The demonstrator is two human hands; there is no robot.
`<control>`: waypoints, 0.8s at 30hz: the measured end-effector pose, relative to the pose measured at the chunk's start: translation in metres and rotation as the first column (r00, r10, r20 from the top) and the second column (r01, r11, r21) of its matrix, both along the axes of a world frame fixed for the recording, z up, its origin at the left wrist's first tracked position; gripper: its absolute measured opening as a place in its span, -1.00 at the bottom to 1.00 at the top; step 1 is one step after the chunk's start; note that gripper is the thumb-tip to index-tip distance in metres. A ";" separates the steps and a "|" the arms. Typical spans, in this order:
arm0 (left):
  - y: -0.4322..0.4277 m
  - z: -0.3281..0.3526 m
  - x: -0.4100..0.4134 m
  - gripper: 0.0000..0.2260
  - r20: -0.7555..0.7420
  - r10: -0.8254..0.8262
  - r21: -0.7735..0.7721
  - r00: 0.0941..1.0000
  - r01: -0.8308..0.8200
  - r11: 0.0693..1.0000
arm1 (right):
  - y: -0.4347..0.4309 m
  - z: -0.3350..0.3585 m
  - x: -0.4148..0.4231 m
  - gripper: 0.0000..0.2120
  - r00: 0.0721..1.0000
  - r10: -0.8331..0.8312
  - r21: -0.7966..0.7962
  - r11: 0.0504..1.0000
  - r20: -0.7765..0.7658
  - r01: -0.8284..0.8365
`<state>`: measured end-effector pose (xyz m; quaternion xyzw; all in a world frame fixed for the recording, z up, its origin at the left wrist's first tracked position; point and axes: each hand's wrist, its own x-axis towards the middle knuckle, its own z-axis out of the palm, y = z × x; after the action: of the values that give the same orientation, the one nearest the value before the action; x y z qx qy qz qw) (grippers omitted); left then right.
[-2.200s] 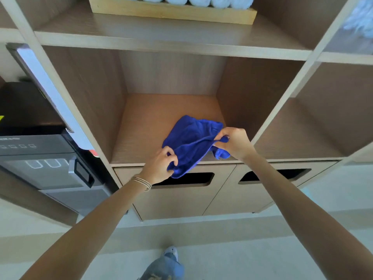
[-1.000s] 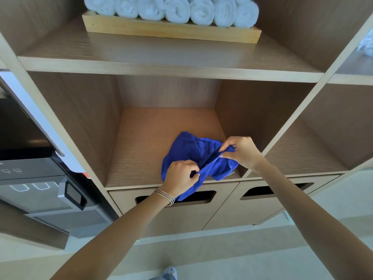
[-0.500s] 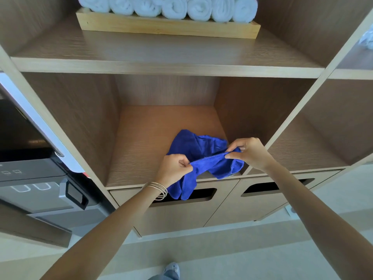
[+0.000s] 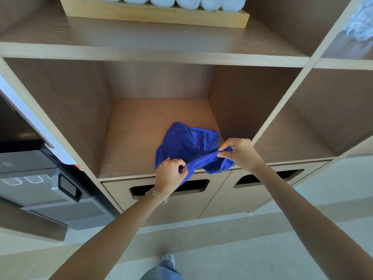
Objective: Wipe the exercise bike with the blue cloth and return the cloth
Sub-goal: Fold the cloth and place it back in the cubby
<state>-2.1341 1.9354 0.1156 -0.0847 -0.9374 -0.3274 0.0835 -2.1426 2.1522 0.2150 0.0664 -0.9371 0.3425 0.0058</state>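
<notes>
Cloth first: we have the blue cloth (image 4: 185,142) at the front of the middle shelf (image 4: 141,138) compartment. Most of it is bunched on the board, and one end droops over the front lip. Our left hand (image 4: 170,172) pinches one end of a rolled fold between thumb and curled fingers (image 4: 182,167). Our right hand (image 4: 240,153) pinches the other end the same way, so the fold runs taut between the two grips.

We judge it light, soft and limp, probably a plush wiping fabric. It will not hold a shape, it will sag wherever we let go, and it is neither fragile nor slippery. Edges and corners look like the best places to take it, two points at once if we want it flat. A single pinch in the middle would only lift a wad.

The board is smooth wood laminate, which should let fabric slide easily. The compartment has plain walls at the left, right and back. On the shelf above, a wooden tray (image 4: 153,16) carries rolled white towels (image 4: 161,1). Below are drawer fronts (image 4: 222,199) with dark slot openings, a black appliance (image 4: 30,178) stands to the left, and pale floor (image 4: 242,249) lies underfoot.
</notes>
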 end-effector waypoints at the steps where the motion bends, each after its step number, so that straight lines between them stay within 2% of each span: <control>1: -0.002 0.002 0.000 -0.95 -0.010 0.003 0.012 1.000 -0.003 1.000 | 0.002 -0.001 0.000 -0.94 1.000 -0.009 0.016 1.000 -0.010 0.009; 4: -0.009 0.012 0.000 -0.95 0.001 -0.060 0.089 0.998 0.060 0.994 | 0.010 -0.003 0.001 -0.98 0.997 -0.030 0.074 0.997 -0.068 0.035; 7: -0.019 0.025 -0.005 -0.88 0.106 -0.128 0.245 0.986 0.099 0.964 | 0.015 -0.004 0.003 -0.97 0.990 -0.039 0.107 0.993 -0.137 0.054; 10: -0.027 0.044 -0.008 -0.86 0.186 -0.196 0.324 0.963 0.128 0.937 | 0.016 -0.003 0.004 -0.97 0.996 -0.041 0.112 0.992 -0.077 0.049; 13: -0.032 0.063 -0.005 -0.88 0.179 -0.229 0.336 0.957 0.159 0.928 | 0.014 0.002 0.008 -0.91 0.999 -0.044 -0.048 0.998 0.029 0.045; 16: -0.038 0.077 0.010 -0.86 0.198 -0.329 0.280 0.923 0.268 0.922 | 0.011 0.010 0.020 -0.88 0.998 -0.007 -0.181 0.983 0.061 0.018; 18: -0.043 0.083 0.023 -0.72 0.270 -0.390 0.202 0.880 0.344 0.917 | 0.010 0.015 0.031 -0.89 0.998 0.019 -0.218 0.976 0.057 -0.006; 20: -0.047 0.087 0.037 -0.69 0.317 -0.395 0.102 0.863 0.383 0.918 | 0.013 0.021 0.047 -0.88 0.998 0.063 -0.174 0.983 0.016 -0.060; 24: -0.059 0.096 0.067 -0.83 0.326 -0.314 -0.099 0.892 0.363 0.926 | 0.027 0.030 0.080 -0.88 0.974 0.225 -0.005 0.974 -0.021 -0.225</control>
<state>-2.0670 1.8760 0.2120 -0.2021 -0.9325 -0.2708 -0.1273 -2.0622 2.1787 0.2455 0.1754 -0.9223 0.3436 -0.0230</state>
